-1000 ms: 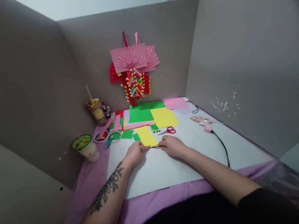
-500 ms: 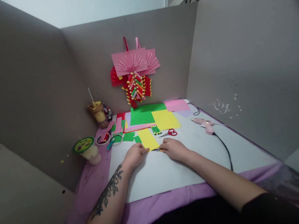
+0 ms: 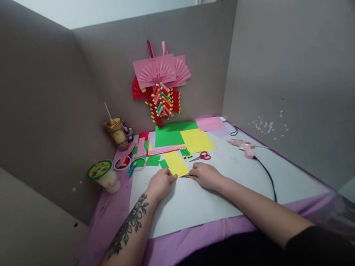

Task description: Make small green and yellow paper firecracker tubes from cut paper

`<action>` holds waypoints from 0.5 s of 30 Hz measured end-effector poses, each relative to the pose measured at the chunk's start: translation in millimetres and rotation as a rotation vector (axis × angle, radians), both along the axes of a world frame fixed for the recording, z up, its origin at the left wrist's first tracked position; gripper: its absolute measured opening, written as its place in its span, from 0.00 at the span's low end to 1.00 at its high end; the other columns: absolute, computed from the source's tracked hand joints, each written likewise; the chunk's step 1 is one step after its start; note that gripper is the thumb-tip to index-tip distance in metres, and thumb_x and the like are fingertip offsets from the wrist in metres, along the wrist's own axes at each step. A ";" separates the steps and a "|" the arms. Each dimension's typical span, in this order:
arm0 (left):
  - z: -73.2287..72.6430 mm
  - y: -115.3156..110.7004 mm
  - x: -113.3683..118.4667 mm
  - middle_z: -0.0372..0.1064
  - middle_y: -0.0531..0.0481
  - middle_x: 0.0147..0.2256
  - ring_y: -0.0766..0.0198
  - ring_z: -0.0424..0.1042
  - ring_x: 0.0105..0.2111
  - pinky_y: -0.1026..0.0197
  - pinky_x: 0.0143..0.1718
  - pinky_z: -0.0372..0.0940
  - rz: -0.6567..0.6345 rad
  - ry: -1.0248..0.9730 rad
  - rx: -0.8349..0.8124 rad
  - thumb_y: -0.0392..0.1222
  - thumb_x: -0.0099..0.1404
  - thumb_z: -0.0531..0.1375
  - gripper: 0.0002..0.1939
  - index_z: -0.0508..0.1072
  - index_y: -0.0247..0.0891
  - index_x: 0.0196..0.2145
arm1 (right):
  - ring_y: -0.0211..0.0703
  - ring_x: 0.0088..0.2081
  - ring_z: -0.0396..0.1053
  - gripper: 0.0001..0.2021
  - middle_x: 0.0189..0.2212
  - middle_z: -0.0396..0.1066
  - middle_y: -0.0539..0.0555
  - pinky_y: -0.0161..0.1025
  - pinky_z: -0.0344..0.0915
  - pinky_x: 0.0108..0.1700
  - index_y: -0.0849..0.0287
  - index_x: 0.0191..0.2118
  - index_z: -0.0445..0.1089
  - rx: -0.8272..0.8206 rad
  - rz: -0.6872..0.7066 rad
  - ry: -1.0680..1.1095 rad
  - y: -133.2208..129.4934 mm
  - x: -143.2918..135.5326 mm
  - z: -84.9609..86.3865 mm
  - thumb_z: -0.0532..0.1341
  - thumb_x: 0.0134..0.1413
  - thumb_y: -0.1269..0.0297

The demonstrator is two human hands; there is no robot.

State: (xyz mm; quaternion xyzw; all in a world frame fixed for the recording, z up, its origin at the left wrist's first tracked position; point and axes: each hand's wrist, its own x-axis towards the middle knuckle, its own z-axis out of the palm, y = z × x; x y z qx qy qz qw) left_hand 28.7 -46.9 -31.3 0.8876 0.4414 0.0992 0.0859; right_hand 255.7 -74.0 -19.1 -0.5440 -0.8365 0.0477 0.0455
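A yellow paper strip (image 3: 176, 164) lies over the white sheet in front of me. My left hand (image 3: 162, 182) pinches its near left corner between thumb and fingers. My right hand (image 3: 205, 174) has its fingers closed at the near right corner. A thin tool with a dark tip and orange parts (image 3: 186, 176) lies by the right fingertips at the paper's near edge; its kind is unclear and the hand partly covers it. Just beyond the strip are red-handled scissors (image 3: 201, 156) and several small green rolls with yellow ends (image 3: 185, 153).
A pink glue gun (image 3: 244, 148) with a black cord lies right. Stacked coloured paper (image 3: 173, 134) and a yellow sheet (image 3: 198, 140) sit behind. Tape rolls (image 3: 138, 164), a lidded cup (image 3: 105, 177) and another cup (image 3: 117, 134) stand left. Paper firecracker decorations (image 3: 160, 88) hang on the grey panel.
The view has shifted slightly. Both hands stay at the near corners of the yellow paper strip, with hardly any movement.
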 end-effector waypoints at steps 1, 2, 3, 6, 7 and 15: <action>-0.5 0.1 -0.1 0.67 0.45 0.39 0.58 0.64 0.41 0.61 0.42 0.56 0.000 0.004 0.003 0.50 0.71 0.47 0.21 0.78 0.42 0.45 | 0.44 0.43 0.67 0.15 0.42 0.70 0.57 0.36 0.58 0.41 0.54 0.46 0.75 -0.001 0.003 0.003 -0.3 0.5 0.0 0.53 0.61 0.65; -1.3 0.3 -0.2 0.67 0.45 0.39 0.58 0.64 0.40 0.61 0.41 0.56 -0.001 0.007 0.006 0.49 0.71 0.47 0.21 0.77 0.43 0.45 | 0.44 0.43 0.67 0.15 0.42 0.70 0.57 0.36 0.58 0.41 0.54 0.46 0.75 -0.003 0.006 0.005 -0.6 1.0 0.1 0.53 0.61 0.65; -2.1 0.6 -0.4 0.67 0.45 0.39 0.58 0.64 0.40 0.61 0.41 0.56 -0.003 0.009 0.009 0.49 0.71 0.47 0.21 0.77 0.43 0.46 | 0.44 0.43 0.67 0.15 0.42 0.70 0.57 0.36 0.58 0.41 0.54 0.46 0.75 -0.006 0.012 0.006 -1.1 1.2 0.2 0.53 0.61 0.65; -5.3 2.7 -1.5 0.67 0.45 0.39 0.58 0.64 0.40 0.61 0.39 0.56 -0.006 0.012 0.023 0.50 0.71 0.46 0.21 0.77 0.44 0.46 | 0.45 0.44 0.67 0.14 0.41 0.71 0.57 0.36 0.58 0.42 0.55 0.46 0.75 -0.005 0.022 0.010 -3.5 -1.3 1.0 0.54 0.61 0.66; -6.4 3.7 -2.0 0.67 0.45 0.39 0.58 0.65 0.39 0.61 0.39 0.56 -0.007 0.009 0.021 0.50 0.71 0.47 0.21 0.78 0.44 0.46 | 0.45 0.45 0.67 0.14 0.41 0.71 0.57 0.36 0.58 0.42 0.55 0.46 0.75 -0.003 0.019 0.011 -4.4 -3.1 1.3 0.54 0.61 0.66; -9.0 8.8 -4.8 0.66 0.46 0.36 0.60 0.65 0.37 0.61 0.38 0.57 -0.014 -0.082 -0.035 0.50 0.71 0.48 0.21 0.79 0.42 0.44 | 0.43 0.45 0.67 0.15 0.42 0.71 0.56 0.35 0.59 0.45 0.53 0.47 0.75 0.043 -0.072 0.103 -5.0 5.8 4.5 0.52 0.63 0.62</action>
